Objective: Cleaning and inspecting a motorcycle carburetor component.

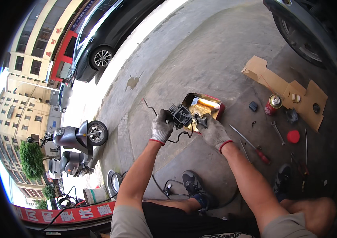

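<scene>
My left hand (162,126), in a dirty white knit glove with a red cuff, is closed on a dark metal part (181,115) that looks like a carburetor. A thin black hose (180,138) hangs below it. My right hand (213,131), gloved alike, is closed at the part's right side, its fingertips dark; what lies between them is too small to make out. Just beyond both hands an open cut-down tin (221,110), red outside and gold inside, rests on the ground, partly hidden by them.
To the right lie a screwdriver (262,155), a wrench (278,133), a red cap (293,137), a spray can (273,104) and flattened cardboard (312,104). A vehicle wheel (301,37) stands far right. Scooters (73,137) and a black car (109,37) are left. Cables (168,190) run near my foot.
</scene>
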The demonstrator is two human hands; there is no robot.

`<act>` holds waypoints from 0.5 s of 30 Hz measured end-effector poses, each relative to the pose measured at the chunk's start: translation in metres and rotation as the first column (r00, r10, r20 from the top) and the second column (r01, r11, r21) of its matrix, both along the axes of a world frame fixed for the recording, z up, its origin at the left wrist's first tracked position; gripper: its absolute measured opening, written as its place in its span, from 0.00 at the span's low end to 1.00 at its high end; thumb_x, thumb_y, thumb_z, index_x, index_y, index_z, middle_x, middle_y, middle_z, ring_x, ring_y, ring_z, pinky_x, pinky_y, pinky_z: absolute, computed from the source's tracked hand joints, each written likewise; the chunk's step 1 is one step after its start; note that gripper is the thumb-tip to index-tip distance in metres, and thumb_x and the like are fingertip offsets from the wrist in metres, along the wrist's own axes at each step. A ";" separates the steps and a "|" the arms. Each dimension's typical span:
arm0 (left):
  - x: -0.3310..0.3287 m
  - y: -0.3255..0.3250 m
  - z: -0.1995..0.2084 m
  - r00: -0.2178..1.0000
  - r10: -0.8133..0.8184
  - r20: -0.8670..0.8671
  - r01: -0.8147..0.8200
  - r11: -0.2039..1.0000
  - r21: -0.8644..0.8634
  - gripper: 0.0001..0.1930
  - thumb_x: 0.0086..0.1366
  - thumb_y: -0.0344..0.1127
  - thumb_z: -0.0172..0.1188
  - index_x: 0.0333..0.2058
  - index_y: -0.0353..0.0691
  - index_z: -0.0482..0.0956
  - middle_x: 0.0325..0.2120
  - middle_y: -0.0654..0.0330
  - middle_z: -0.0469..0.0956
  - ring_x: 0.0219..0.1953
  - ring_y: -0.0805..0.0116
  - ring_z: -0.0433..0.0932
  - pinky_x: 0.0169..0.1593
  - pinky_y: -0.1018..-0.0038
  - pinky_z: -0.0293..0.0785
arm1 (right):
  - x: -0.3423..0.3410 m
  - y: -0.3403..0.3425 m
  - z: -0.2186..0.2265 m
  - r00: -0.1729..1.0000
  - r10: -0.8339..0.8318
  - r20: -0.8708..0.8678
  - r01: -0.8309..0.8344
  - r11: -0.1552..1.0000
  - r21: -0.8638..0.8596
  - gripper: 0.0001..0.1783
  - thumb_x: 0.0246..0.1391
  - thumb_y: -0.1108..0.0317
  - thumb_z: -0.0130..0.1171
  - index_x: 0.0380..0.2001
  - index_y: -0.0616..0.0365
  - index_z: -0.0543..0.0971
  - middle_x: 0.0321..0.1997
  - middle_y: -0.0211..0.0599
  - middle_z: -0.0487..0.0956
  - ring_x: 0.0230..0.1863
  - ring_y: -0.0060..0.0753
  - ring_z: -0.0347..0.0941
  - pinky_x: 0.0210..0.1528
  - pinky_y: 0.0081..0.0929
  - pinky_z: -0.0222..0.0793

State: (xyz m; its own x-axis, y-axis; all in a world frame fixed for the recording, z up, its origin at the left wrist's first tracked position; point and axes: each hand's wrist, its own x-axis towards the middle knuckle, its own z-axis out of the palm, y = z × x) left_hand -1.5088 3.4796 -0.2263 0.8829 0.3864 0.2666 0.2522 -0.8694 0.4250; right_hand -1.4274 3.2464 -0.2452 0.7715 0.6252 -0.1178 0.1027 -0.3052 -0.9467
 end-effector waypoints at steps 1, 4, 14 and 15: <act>-0.002 0.003 -0.001 1.000 0.002 0.000 -0.002 1.000 0.000 0.09 0.53 0.23 0.61 0.34 0.36 0.73 0.27 0.53 0.81 0.31 0.60 0.83 0.36 0.69 0.77 | -0.001 0.003 -0.004 1.000 0.002 0.000 -0.002 1.000 0.000 0.23 0.59 0.56 0.55 0.51 0.62 0.70 0.43 0.57 0.80 0.48 0.58 0.76 0.50 0.48 0.71; -0.002 0.001 -0.001 0.999 -0.032 0.012 0.031 0.999 0.021 0.09 0.52 0.21 0.61 0.33 0.37 0.74 0.28 0.52 0.81 0.31 0.57 0.83 0.36 0.67 0.77 | 0.000 0.007 -0.015 0.998 0.036 0.044 -0.039 0.997 0.061 0.23 0.59 0.57 0.55 0.51 0.62 0.70 0.41 0.56 0.81 0.47 0.59 0.76 0.49 0.48 0.71; -0.003 -0.003 0.004 0.991 -0.105 -0.078 0.111 0.990 0.081 0.09 0.52 0.22 0.61 0.32 0.39 0.74 0.29 0.52 0.81 0.33 0.52 0.82 0.36 0.64 0.77 | 0.001 0.015 0.010 0.998 -0.007 -0.056 0.002 0.996 -0.092 0.26 0.58 0.56 0.56 0.53 0.63 0.69 0.50 0.58 0.78 0.54 0.56 0.74 0.56 0.45 0.67; -0.003 -0.003 0.004 0.991 -0.102 -0.083 0.108 0.992 0.072 0.09 0.52 0.22 0.61 0.32 0.39 0.74 0.30 0.51 0.81 0.33 0.52 0.82 0.35 0.64 0.77 | 0.001 0.013 0.011 0.999 0.046 -0.022 -0.047 0.996 -0.080 0.26 0.58 0.57 0.56 0.53 0.63 0.69 0.48 0.59 0.78 0.53 0.57 0.74 0.56 0.46 0.68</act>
